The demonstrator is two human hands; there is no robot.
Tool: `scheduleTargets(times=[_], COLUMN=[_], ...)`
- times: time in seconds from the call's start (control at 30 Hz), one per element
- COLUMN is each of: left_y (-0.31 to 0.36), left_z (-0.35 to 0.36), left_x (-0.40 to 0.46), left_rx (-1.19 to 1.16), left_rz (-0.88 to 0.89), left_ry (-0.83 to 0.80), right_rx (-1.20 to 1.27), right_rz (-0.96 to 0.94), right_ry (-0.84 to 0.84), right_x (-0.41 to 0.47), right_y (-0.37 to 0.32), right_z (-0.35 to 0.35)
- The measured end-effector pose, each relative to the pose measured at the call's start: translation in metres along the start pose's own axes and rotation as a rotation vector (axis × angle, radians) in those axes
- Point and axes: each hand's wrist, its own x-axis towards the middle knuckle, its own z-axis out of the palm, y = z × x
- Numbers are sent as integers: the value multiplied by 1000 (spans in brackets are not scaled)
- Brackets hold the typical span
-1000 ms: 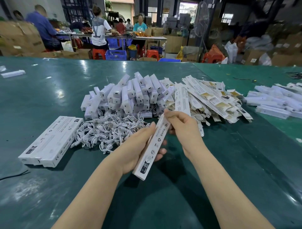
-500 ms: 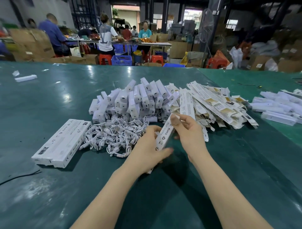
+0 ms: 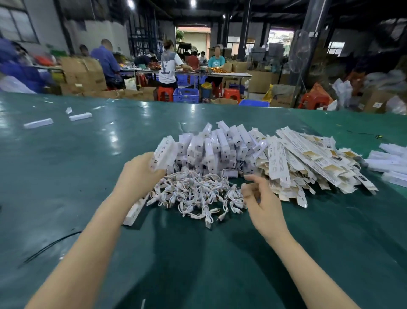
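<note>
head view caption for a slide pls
Left hand grips a white box; right hand hovers by the white cable pile.

slender forearms, bare as far as they show; left hand [image 3: 141, 174] and right hand [image 3: 264, 205] bare too.

Ceiling lamps [image 3: 193, 2] throw white glare patches on the green table [image 3: 66, 176]. Behind it the room is dim (the doorway [image 3: 193, 36] blows out with daylight). Motion blur softens everything; wide-angle bending curves the edges.
</note>
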Motion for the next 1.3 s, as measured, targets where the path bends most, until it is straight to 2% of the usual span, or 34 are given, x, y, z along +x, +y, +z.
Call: scheduleTargets(times=[0.13,0.2,0.33,0.6,0.83,0.93,1.2,1.3], left_y=[-47,-64,-89,-98,-98,-92,-90,-88], left_z=[-2,-3,-9,-10,3,11,30,29], left_x=[24,29,38,42,44,38,17,15], left_rx=[333,403,406,423,349,417,406,419], left_rz=[-159,-196,-281,-213,-261,-319,-301,-295], left_ry=[-64,-79,-75,-95,-184,-229,12,37], right_rx=[-75,-94,-120,-150,-169,-166,-167,-153], right_rz=[-38,-33,-37,-18,-23,-20,3,38], right_ry=[-28,-25,-53,-136,-168,-180,-210,-190], right_x=[-4,-4,-3,-4,-5,-4,-5,-5], right_y=[7,10,15,16,15,15,17,17], right_z=[0,0,-1,0,1,1,0,1])
